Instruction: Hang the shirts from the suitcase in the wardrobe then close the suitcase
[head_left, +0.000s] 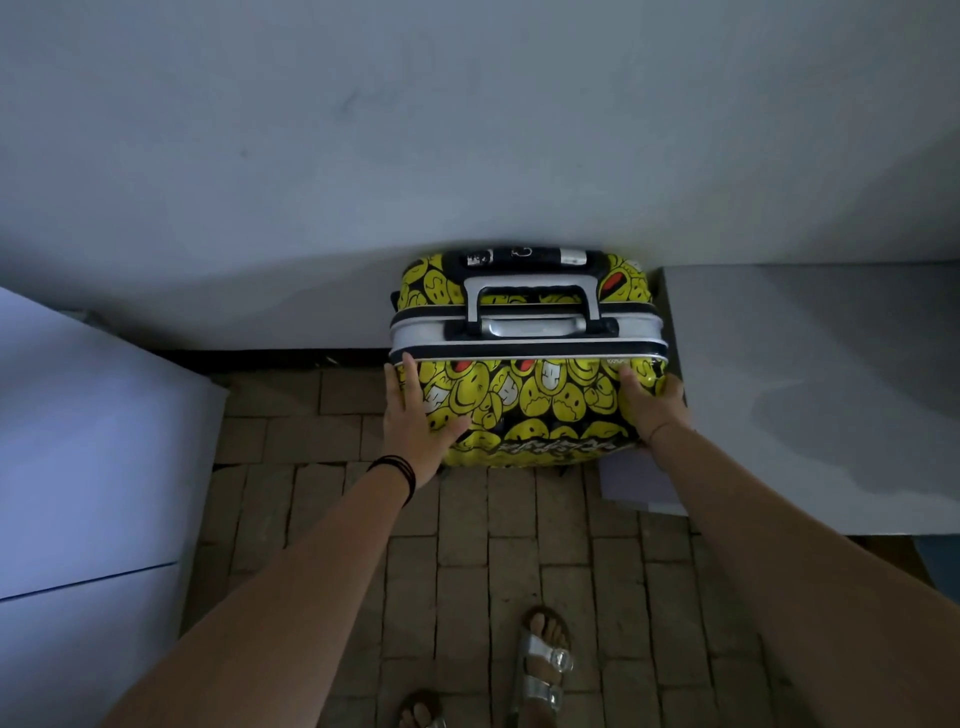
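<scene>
**Item: suitcase, closed, standing at wall**

Yellow-and-black hard-shell suitcase printed with smiley faces (524, 395): upright on the brown brick-pattern floor (467, 545), its back against the pale grey wall (467, 130). Both shells are shut together along the silver frame band. The silver carry handle (530, 296) on the top side faces the camera.

Left hand (415, 415): laid flat on the front shell at its left edge, fingers straight and together, thumb spread; it grasps nothing. Black bands (400, 470) circle the wrist.

Right hand (652, 402): cupped over the front shell's right edge, fingers bent round the corner and holding it.

Surroundings: a white flat-topped unit (78, 441) to the left, well apart from the suitcase. A grey flat-topped block (805, 389) is just beside its right side. A pale lilac sheet (639, 480) lies at the lower right corner. A foot in a silver buckled sandal (545, 670) is near the bottom edge.
</scene>
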